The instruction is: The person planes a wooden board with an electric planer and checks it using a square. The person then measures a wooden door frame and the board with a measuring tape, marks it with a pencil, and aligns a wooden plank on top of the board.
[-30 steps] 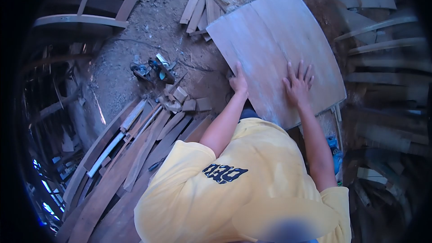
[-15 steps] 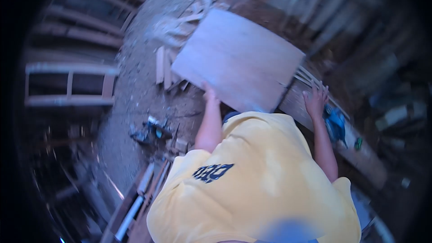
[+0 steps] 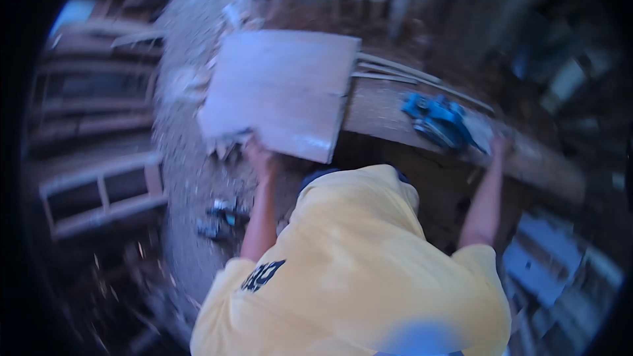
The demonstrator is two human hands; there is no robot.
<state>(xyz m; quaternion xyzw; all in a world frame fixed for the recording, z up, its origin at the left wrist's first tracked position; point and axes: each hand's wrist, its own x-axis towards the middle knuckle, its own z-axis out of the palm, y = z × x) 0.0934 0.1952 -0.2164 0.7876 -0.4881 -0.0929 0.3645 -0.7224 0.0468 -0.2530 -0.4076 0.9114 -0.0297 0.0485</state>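
In the head view, a flat pale wooden panel (image 3: 283, 86) lies across the left end of a long board bench. My left hand (image 3: 262, 156) grips the panel's near edge at its left corner. On the bench to the right of the panel sits a blue power tool (image 3: 438, 118), probably a saw or planer. Just right of the tool, my right hand (image 3: 501, 145) rests at the bench top with its fingers curled in. What it holds, if anything, is blurred and cannot be made out.
Thin wooden strips (image 3: 395, 71) lie along the bench's far side. A second tool (image 3: 224, 217) is on the ground at left. A wooden frame (image 3: 104, 191) stands further left, with stacked timber behind. Light boards (image 3: 544, 257) lie at lower right.
My right hand has gone from spread fingers near the strips to a closed shape beyond the blue tool. My left hand stays at the panel's near edge. The whole view has turned.
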